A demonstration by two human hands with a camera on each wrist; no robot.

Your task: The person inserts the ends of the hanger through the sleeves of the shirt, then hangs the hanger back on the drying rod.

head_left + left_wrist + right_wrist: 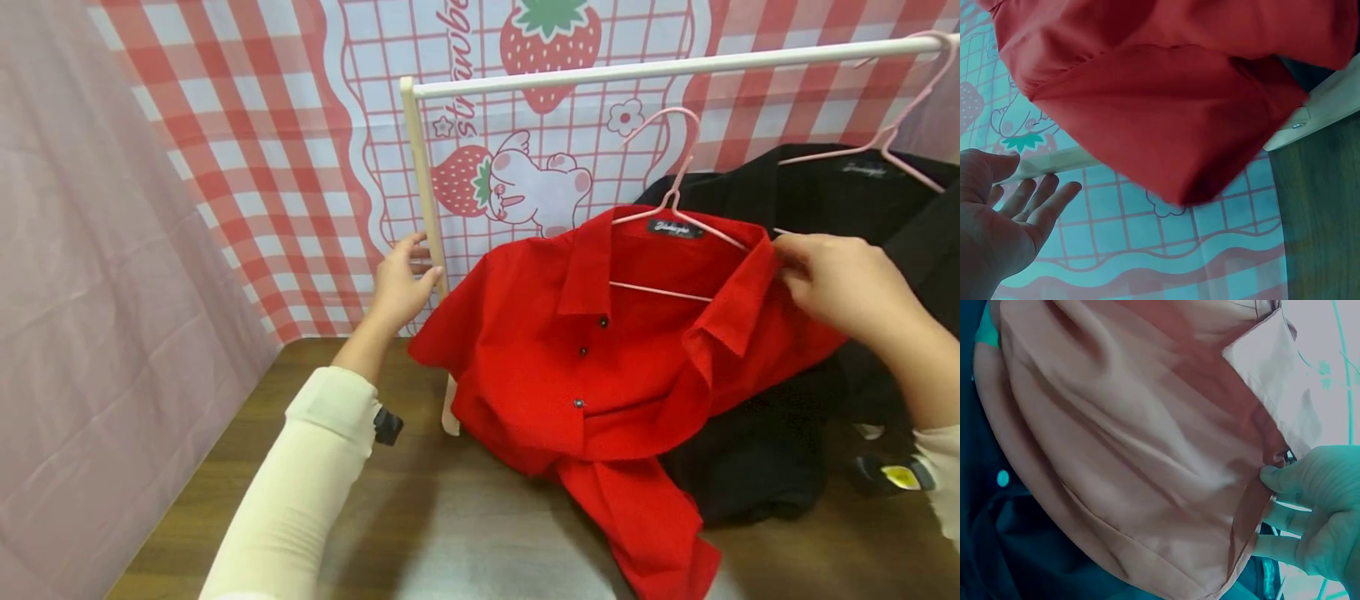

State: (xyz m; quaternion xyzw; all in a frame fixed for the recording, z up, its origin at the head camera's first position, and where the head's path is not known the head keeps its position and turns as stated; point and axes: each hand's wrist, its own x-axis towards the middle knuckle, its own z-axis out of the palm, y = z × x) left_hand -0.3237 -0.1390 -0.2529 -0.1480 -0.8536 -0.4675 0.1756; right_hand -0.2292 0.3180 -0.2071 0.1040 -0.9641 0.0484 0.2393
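A red short-sleeved shirt [517,350] with dark buttons is on a pink hanger [675,187]. The hanger's hook appears below the rail, apart from it. At the shirt's shoulder beside the collar, my right hand [847,279] pinches the fabric; the right wrist view shows thumb and fingers on its edge. My left hand [401,279] is at the rack's wooden post [423,183], thumb in front and fingers behind. In the left wrist view those fingers [1044,203] are spread and relaxed beside the post, near the shirt's hanging sleeve [1147,119].
A white rail [525,82] tops the rack. A black garment [840,196] hangs from it at the right on another pink hanger [888,137], partly behind the red shirt. Below is a brown wooden table [420,517]; a red-checked strawberry cloth [247,125] forms the backdrop.
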